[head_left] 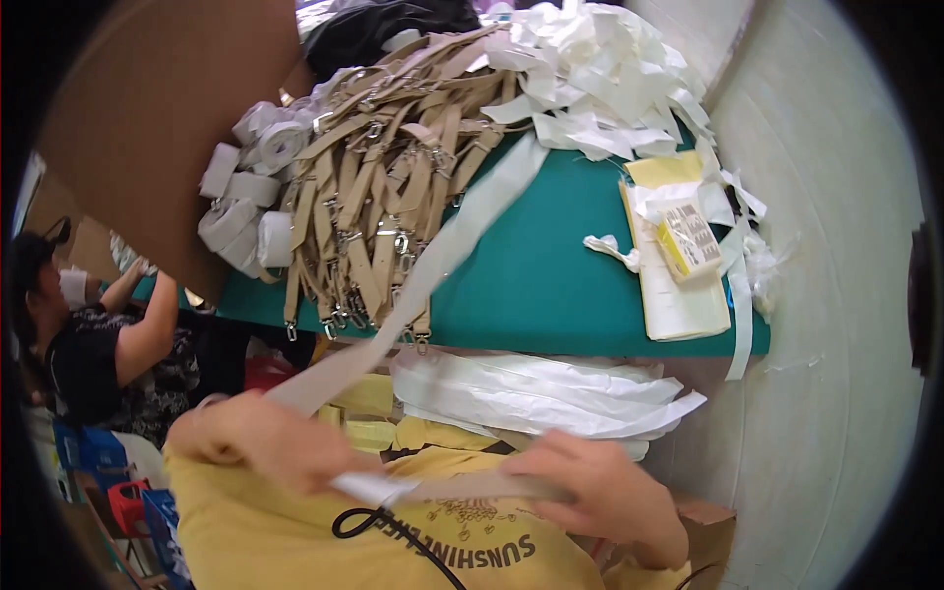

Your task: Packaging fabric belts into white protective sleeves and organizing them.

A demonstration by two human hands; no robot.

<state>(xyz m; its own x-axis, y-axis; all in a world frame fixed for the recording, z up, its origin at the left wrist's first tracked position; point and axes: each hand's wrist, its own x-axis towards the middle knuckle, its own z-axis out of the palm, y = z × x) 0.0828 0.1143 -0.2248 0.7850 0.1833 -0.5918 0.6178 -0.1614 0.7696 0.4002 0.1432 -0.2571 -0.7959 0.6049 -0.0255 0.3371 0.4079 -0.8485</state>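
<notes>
Closest to my camera is a yellow printed shirt (pixel 265 526), with a looped black cord (pixel 418 546) hanging in front of it. Before the shirt I see my left hand (pixel 295 447) and right hand (pixel 590 487), both blurred. A short tan strap (pixel 467 489) spans the gap between them: the left fingers are closed at its white-wrapped end and the right fingers pinch the other, though the smear hides the exact grip. A long white strip (pixel 433 265) runs from beside my left wrist up across the worktop; I cannot make out its lower end.

Just beyond the hands, white sheeting (pixel 531 393) lies bunched below the edge of the green worktop (pixel 551 285). On the worktop's right, a yellow-and-white box (pixel 688 241) sits on a paper pad (pixel 678 310), near a crumpled white scrap (pixel 612 251). To the left, tan straps with metal clips (pixel 364 187) are heaped beside white rolls (pixel 251 189). At the far side are a pile of white strips (pixel 600 69) and dark fabric (pixel 383 34). Past the cardboard (pixel 167 118) on the left, a person in black (pixel 93 344) sits with arms raised.
</notes>
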